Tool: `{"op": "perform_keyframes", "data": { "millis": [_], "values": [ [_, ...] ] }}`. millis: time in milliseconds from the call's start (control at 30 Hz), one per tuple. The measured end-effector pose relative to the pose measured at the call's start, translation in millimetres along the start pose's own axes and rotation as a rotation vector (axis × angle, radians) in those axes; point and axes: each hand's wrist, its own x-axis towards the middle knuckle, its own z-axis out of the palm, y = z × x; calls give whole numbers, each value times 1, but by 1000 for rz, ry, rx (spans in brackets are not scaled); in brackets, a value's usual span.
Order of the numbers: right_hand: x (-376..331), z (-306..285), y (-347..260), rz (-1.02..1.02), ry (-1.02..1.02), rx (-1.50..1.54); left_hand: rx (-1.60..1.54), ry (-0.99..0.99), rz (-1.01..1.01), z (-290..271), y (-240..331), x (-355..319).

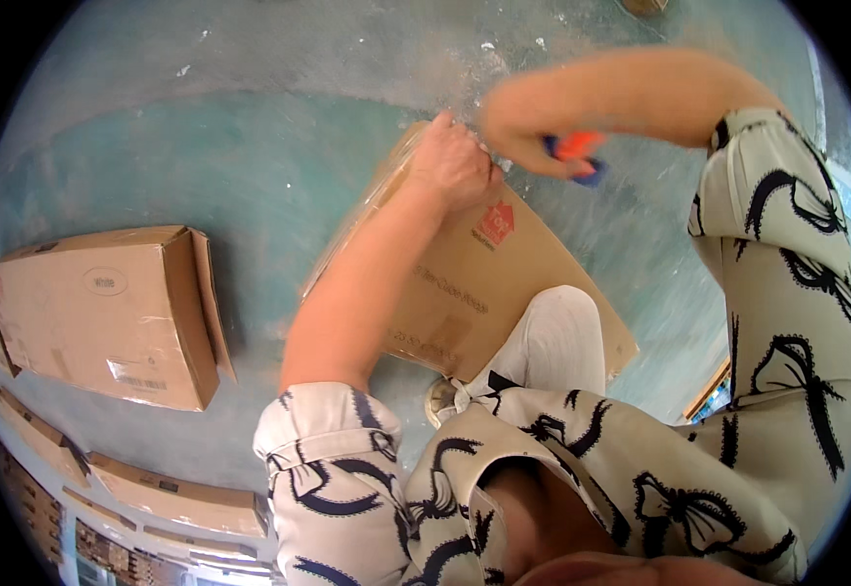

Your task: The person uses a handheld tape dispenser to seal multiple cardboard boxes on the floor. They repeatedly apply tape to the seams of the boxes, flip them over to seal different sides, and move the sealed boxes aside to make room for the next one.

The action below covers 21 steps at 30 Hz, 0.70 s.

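Note:
A brown cardboard box (pixel 533 254) stands tilted in front of me on the floor, with a red house-shaped print on its face and shiny clear tape along its left side. My left hand (pixel 453 164) is closed over its upper corner, with fingers bent at the edge. Just right of that corner is my right hand (pixel 518 132), smeared by motion and curled around an orange-and-blue hand tool (pixel 578 151). Blur hides the tool's exact kind. Whether it touches the box cannot be seen.
A second cardboard box (pixel 103 317) lies on the green-grey floor (pixel 250 146) at the left, a flap standing out on its right side. More flat cartons (pixel 176 498) line the lower left. My bent knee (pixel 567 337) is against the near side of the front box.

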Motion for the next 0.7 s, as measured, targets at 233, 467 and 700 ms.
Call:
{"op": "perform_keyframes", "data": {
  "millis": [233,467,700],
  "values": [
    [-60,123,17,83,222,699,-104,-481,83,-13,46,22],
    [-96,233,-58,181,956,1287,-655,82,-417,-14,6,-31],
    [-100,255,-140,189,1182,1441,-444,374,-455,53,-16,-247]
  ]
}}
